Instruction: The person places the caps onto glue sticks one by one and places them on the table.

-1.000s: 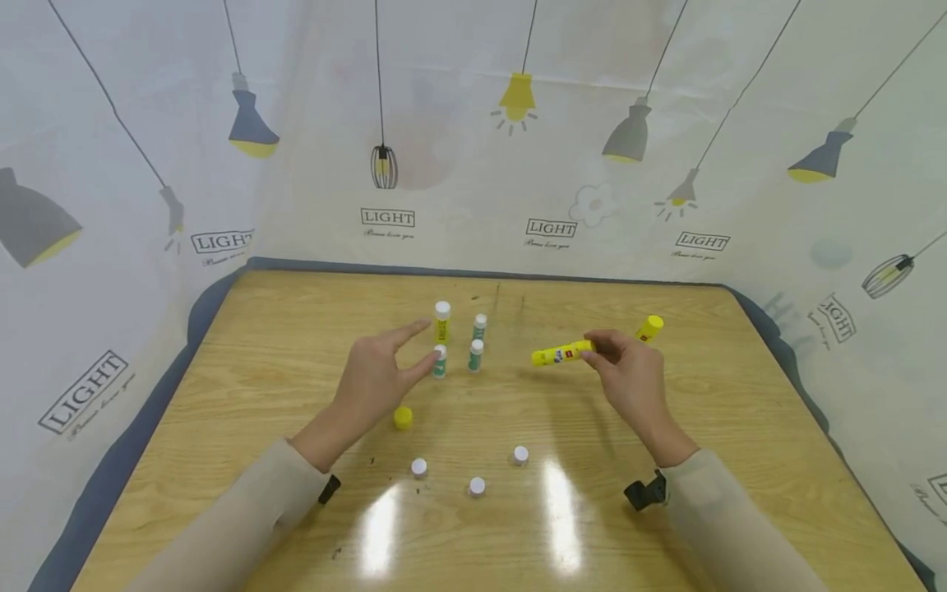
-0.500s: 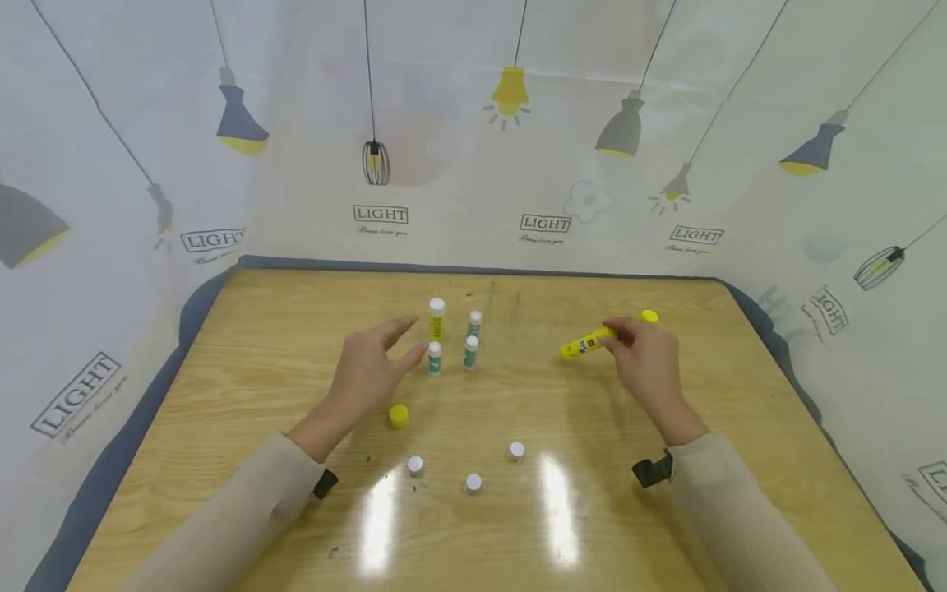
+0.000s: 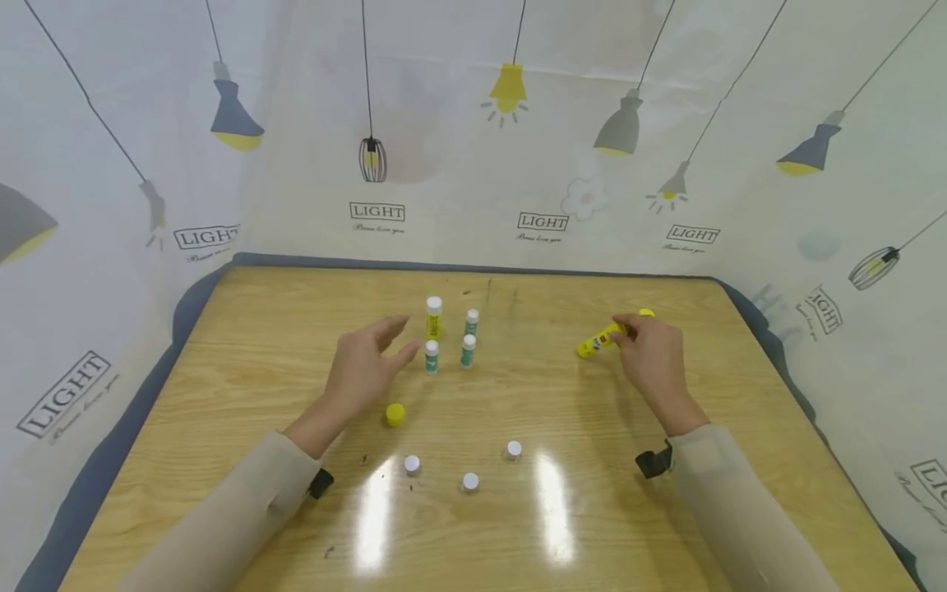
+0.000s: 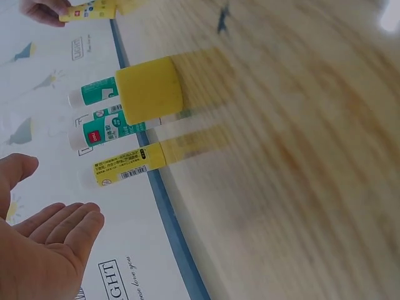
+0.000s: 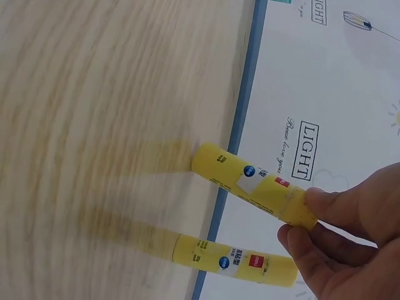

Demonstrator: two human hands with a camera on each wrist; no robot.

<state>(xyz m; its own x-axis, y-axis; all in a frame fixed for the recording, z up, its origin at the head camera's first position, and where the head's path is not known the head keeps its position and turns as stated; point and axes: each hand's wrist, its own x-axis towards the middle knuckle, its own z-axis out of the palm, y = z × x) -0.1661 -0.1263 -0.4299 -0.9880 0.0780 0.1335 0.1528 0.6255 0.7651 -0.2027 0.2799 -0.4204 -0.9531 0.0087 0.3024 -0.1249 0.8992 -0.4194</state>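
Observation:
My right hand pinches a yellow glue stick by its upper end. The stick leans, its lower end close over the table. Just beside it a second yellow glue stick stands upright, mostly hidden behind the hand in the head view. Over on the left, my left hand holds nothing, thumb and fingers spread. Near its fingertips stand a yellow-labelled, white-topped glue stick and three smaller green-labelled glue sticks, the closest green stick right by the thumb.
A loose yellow cap lies in front of the left hand. Closer to the person are three white caps, including a left white cap and a right white cap. A printed curtain surrounds the wooden table.
My right hand has moved right with the yellow glue stick, tipping it from nearly level to a steeper lean beside the standing one. My left hand has drawn slightly back from the green-labelled stick.

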